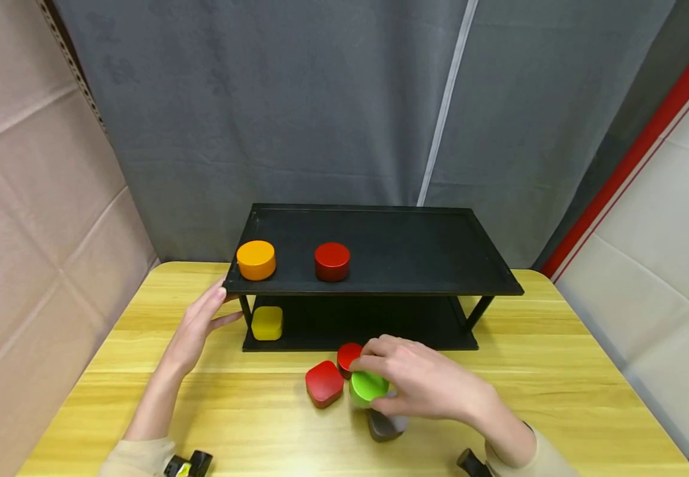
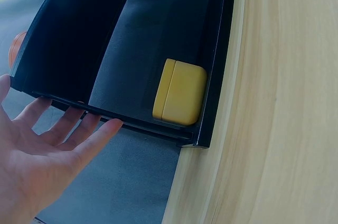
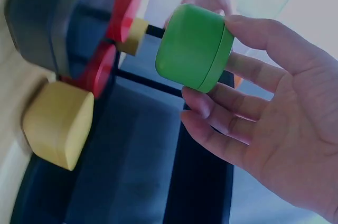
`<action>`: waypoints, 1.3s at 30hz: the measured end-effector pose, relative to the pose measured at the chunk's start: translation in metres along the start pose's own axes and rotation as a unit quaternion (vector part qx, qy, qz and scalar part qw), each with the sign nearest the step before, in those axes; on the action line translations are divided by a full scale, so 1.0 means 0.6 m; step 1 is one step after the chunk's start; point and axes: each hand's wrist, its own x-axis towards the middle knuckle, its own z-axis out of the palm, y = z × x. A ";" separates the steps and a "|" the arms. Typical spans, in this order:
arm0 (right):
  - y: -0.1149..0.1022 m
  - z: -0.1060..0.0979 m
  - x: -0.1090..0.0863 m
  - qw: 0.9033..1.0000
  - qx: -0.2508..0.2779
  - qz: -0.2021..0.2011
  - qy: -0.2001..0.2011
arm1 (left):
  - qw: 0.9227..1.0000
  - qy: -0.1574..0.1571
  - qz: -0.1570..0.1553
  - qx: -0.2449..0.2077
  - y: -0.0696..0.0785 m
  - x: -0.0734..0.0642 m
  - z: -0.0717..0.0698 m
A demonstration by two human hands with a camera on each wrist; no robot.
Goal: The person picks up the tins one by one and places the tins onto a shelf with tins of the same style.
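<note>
My right hand point(image 1: 419, 381) pinches a green block point(image 1: 368, 387) between thumb and fingers, above the table. In the right wrist view the green block point(image 3: 193, 47) has rounded sides. Close by lie a dark grey block point(image 1: 385, 427), a red rounded-square block point(image 1: 323, 384) and a red round block point(image 1: 348, 358). A yellow block point(image 3: 58, 123) near them is hidden in the head view. My left hand point(image 1: 195, 328) touches the left end of a black two-tier shelf point(image 1: 392, 248), its fingers extended along the edge in the left wrist view.
An orange round block point(image 1: 256, 260) and a red round block point(image 1: 332, 262) sit on the upper tier. On the lower tier, at its left end, is a yellow block point(image 1: 267, 323). Behind the wooden table point(image 1: 249, 424) hangs a grey curtain point(image 1: 320, 99).
</note>
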 end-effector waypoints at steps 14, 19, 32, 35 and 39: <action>0.018 -0.053 -0.010 1.000 -0.021 0.010 0.011 | 1.000 -0.002 0.003 -0.004 0.000 0.000 0.000; 0.023 -0.071 -0.011 0.999 -0.025 0.017 0.013 | 1.000 -0.001 0.006 -0.003 -0.001 0.000 0.000; 0.039 -0.124 -0.018 0.998 -0.036 0.053 0.027 | 1.000 0.000 0.002 0.003 0.000 0.000 0.000; 0.045 -0.135 -0.020 0.997 -0.040 0.060 0.036 | 1.000 0.000 0.004 0.003 0.001 0.000 0.000; 0.053 -0.149 -0.020 0.996 -0.041 0.067 0.044 | 1.000 -0.001 0.005 0.002 0.001 0.000 0.000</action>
